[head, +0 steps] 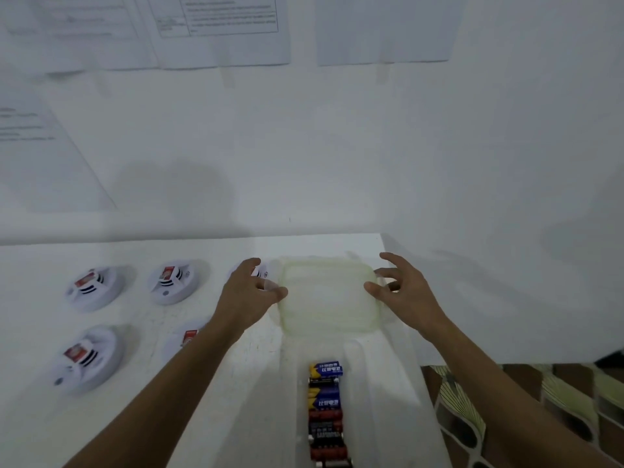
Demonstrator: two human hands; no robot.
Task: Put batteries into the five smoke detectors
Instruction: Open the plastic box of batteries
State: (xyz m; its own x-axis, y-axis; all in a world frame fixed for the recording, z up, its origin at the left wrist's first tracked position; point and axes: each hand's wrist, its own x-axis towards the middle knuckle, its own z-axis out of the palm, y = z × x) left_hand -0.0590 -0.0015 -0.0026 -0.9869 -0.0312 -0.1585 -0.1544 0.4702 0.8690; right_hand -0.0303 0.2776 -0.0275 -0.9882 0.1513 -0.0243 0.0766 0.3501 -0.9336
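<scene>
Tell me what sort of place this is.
Probably an indoor work or test station, not a kitchen: a plain white table against a white wall with printed instruction sheets taped up, smoke detectors laid out in rows, and patterned floor tiles at the lower right.

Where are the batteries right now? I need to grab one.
In the head view, the batteries lie in a row in a clear container at the near right of the table, just below the lid between both hands.

One head cam only, looking fwd and down over a white table [209, 400], wall at 12 o'clock. Close range: both forearms enter from 6 o'clock. No 2nd view to overlap.
</scene>
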